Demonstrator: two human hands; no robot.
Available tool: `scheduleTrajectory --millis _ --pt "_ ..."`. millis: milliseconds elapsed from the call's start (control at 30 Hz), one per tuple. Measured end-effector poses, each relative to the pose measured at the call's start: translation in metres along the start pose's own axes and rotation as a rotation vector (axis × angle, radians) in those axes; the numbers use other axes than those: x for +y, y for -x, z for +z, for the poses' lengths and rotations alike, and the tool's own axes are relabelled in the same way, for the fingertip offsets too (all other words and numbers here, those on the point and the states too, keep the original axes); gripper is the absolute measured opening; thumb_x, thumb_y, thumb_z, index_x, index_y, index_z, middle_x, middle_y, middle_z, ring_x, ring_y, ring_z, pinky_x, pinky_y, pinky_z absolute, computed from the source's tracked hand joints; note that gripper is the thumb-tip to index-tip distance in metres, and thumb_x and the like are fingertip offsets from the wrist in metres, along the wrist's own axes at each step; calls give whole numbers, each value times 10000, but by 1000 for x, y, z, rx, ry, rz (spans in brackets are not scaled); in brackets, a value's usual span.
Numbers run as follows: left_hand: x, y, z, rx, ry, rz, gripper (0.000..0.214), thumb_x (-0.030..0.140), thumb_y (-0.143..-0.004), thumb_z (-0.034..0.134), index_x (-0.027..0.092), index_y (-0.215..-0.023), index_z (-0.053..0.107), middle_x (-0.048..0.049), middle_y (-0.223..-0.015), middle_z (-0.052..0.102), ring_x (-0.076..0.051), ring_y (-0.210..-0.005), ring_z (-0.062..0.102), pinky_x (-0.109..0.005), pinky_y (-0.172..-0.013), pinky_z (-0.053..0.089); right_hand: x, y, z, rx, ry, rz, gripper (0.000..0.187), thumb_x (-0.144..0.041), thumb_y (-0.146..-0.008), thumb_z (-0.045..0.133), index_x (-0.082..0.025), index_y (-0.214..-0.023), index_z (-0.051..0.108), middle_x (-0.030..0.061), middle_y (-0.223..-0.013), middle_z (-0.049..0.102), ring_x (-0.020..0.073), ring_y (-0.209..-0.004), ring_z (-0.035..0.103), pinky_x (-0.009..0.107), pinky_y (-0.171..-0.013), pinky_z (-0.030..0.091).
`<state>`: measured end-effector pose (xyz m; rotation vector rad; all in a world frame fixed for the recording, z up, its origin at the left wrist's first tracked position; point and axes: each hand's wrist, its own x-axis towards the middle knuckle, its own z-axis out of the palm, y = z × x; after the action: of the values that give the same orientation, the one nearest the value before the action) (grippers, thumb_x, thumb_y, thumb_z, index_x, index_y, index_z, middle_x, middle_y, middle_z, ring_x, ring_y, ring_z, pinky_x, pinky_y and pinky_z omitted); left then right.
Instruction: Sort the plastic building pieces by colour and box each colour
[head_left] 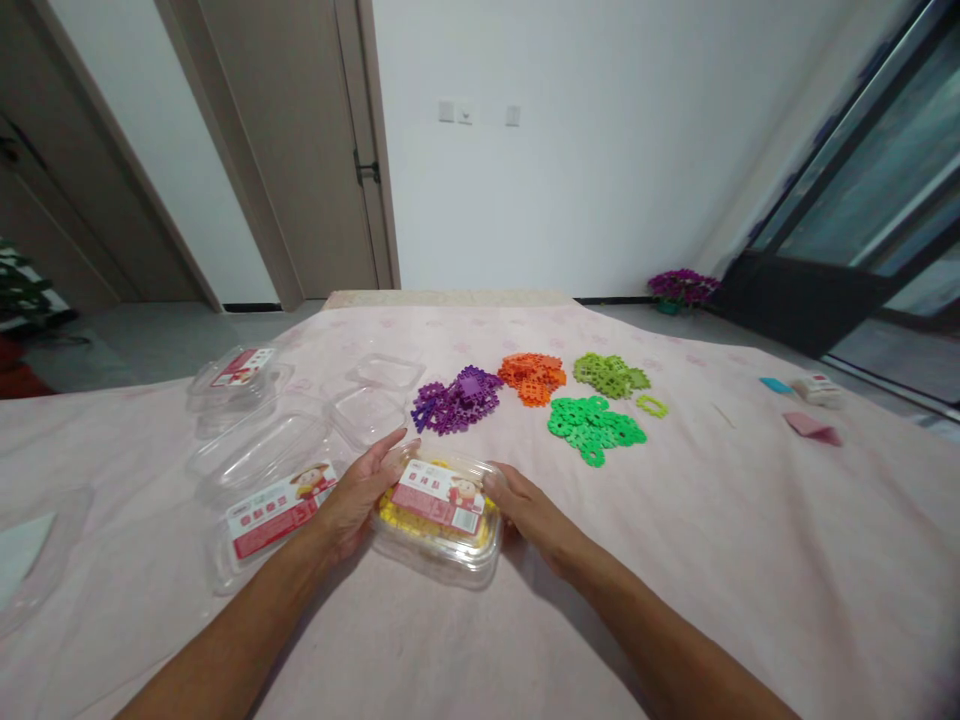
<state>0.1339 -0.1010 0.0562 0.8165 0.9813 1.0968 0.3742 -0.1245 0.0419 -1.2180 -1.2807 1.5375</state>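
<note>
Between my two hands is a clear plastic box (442,555) with its lid on and a red-and-white label on top. Yellow pieces show through its walls. My left hand (358,495) grips the box's left side, thumb near the top edge. On the opposite side, my right hand (525,510) holds the box with its thumb on the lid's rim; the other fingers are mostly hidden. Beyond the box lie piles of flat plastic connecting pieces: purple (459,402), orange (531,378), green (596,428) and yellow-green (611,375).
Left of my hands lies an open clear box with a labelled lid (281,510). Behind it are stacked clear boxes (236,385) and an unlabelled clear tray (367,415). Pink paper (814,428) and a small white block (817,390) lie at the right. A pink cloth (712,560) covers the table.
</note>
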Motion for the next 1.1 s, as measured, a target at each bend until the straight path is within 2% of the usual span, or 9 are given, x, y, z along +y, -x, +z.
scheduleTrajectory --millis 100,200,300,567,767,867,967,1033,1100 --pt "4 3 4 24 -48 -52 762 306 -745 793 163 -1420 469 -161 -1305 656 -217 -999 709 -266 -802 561 -7 7 -1 -80 80 22 570 -654 -810 630 -170 -1111 639 50 -839 689 169 -679 592 236 -548 419" --pt "6 6 7 -18 -87 -75 630 355 -769 772 144 -1325 562 -135 -1179 722 -213 -961 718 -244 -774 552 -13 7 -1 -83 175 -49 469 -610 -860 590 -155 -947 664 24 -714 638 153 -651 547 229 -558 397" --pt "6 7 7 -69 -89 -71 585 372 -783 757 156 -1299 584 -118 -1139 737 -214 -963 718 -253 -787 551 -19 7 0 -126 218 -128 446 -573 -899 542 -145 -872 665 18 -661 598 161 -677 537 243 -612 417" --pt "3 9 5 -92 26 -56 582 302 -743 793 142 -1265 592 -127 -1078 747 -239 -899 734 -314 -772 573 -31 15 8 -134 223 -218 385 -485 -918 500 -164 -994 698 54 -815 676 235 -806 602 345 -781 495" --pt "5 12 4 -106 90 -26 558 280 -759 786 147 -1261 583 -144 -1143 726 -242 -915 733 -319 -773 583 -26 22 0 -83 343 -211 436 -540 -934 481 -192 -1167 604 80 -1032 672 244 -951 613 377 -873 506" --pt "5 12 2 -116 113 7 575 245 -751 789 155 -1275 569 -138 -1178 713 -244 -951 726 -331 -809 585 -23 22 -1 -112 240 -192 435 -547 -928 506 -226 -1216 562 80 -1107 659 234 -1018 614 381 -902 507" --pt "3 11 3 -105 149 16 601 248 -750 788 153 -1297 557 -136 -1183 711 -245 -974 722 -338 -837 583 -23 21 6 -113 2 -103 480 -557 -900 555 -237 -1258 530 90 -1158 654 247 -1030 638 408 -864 529" --pt "2 9 5 -78 178 13 634 248 -741 793 156 -1317 543 -135 -1167 719 -249 -969 724 -342 -832 586 -23 19 12 -95 -149 -48 543 -542 -852 630 -245 -1289 507 99 -1185 652 258 -1011 658 418 -831 541" --pt "1 6 7 -60 213 20 673 244 -724 805 163 -1332 528 -132 -1161 724 -259 -981 722 -346 -832 587 -21 15 18 -44 -231 -55 602 -489 -798 702 -252 -1311 493 95 -1187 658 255 -1000 667 426 -858 534"
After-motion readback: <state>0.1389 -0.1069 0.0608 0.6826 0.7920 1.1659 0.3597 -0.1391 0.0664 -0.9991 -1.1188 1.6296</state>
